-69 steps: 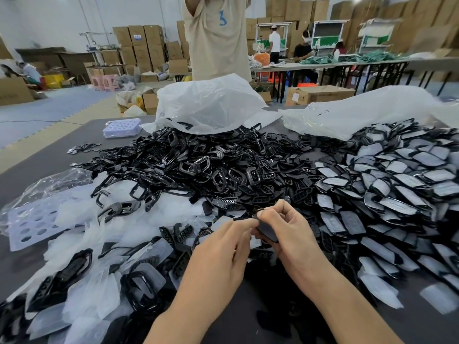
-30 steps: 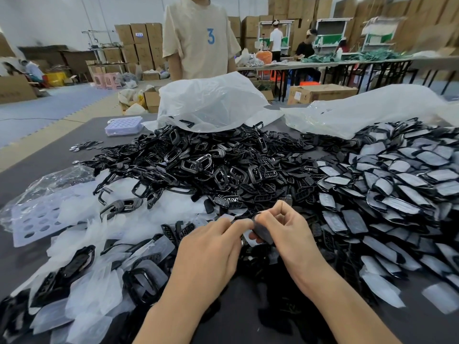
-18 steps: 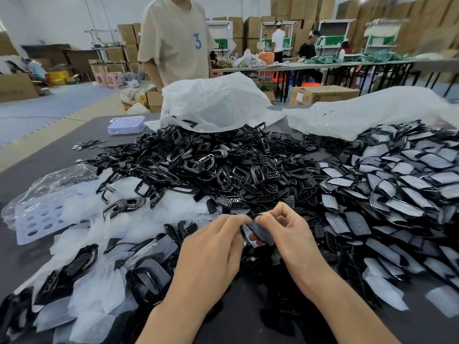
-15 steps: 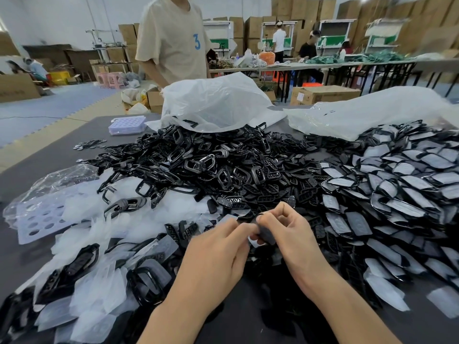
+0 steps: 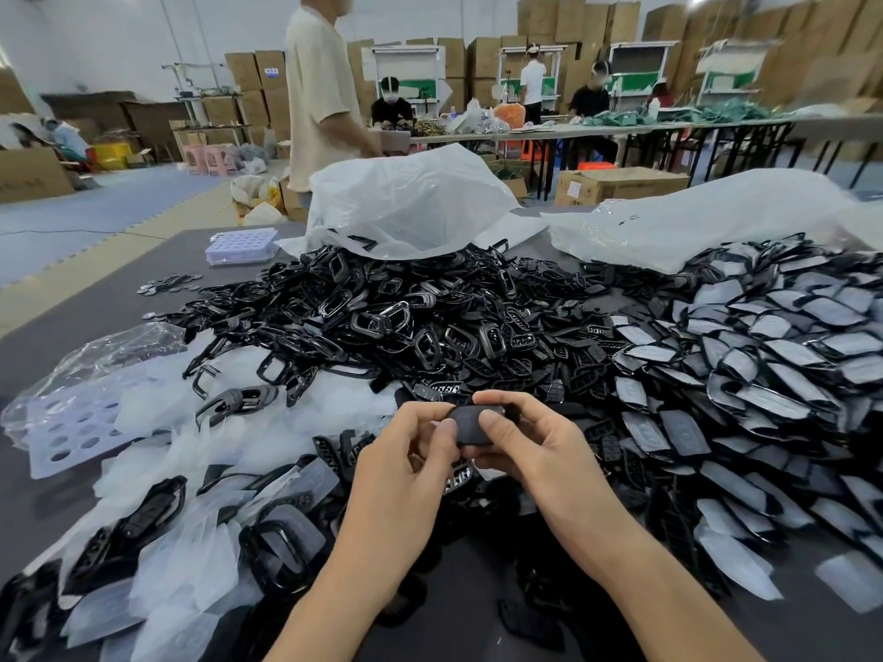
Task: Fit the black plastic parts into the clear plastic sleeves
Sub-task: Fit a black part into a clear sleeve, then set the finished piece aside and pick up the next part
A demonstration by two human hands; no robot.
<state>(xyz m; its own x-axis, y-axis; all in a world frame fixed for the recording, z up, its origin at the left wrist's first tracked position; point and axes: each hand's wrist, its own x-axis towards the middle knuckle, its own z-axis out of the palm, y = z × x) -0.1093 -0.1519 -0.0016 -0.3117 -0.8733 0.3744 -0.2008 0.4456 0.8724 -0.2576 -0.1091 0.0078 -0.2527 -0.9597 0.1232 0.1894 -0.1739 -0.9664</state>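
Both hands are up over the near side of the heap, working one piece. My left hand (image 5: pixel 406 465) has its fingers curled, thumb and forefinger pinching the left end of a black plastic part (image 5: pixel 464 425). My right hand (image 5: pixel 537 453) grips the other end, thumb pressed flat on its face, forefinger hooked over the top edge. The part is a dark rounded oval, held roughly level between the two thumbs, lifted off the table. Its surface looks dull grey, but I cannot tell whether a sleeve is round it. Just under my knuckles lies a grille-faced part (image 5: pixel 457 477), shiny at the slots. Left of the hands is a drift of clear plastic sleeves (image 5: pixel 200 451), whitish and crumpled, with larger black frames half buried among them. Further left lies a perforated sheet (image 5: pixel 62 425) with crinkled clear film over it. Ahead is the main heap of loose black parts (image 5: pixel 382 322): rings, frames and slotted pads, all tangled. To the right is a wide spread of sleeved parts (image 5: pixel 764 355), overlapping like scales, film catching the light. Behind the heap sits a slumped white plastic bag (image 5: pixel 406 203), mouth toward me. A second bag (image 5: pixel 693 217) lies beyond the sleeved spread. A clear lidded tray (image 5: pixel 241 246) sits on the grey table (image 5: pixel 110 298) toward the far left corner, small metal discs (image 5: pixel 167 283) near it. A person in a beige shirt (image 5: pixel 320 97) stands past the table's far edge, side-on.
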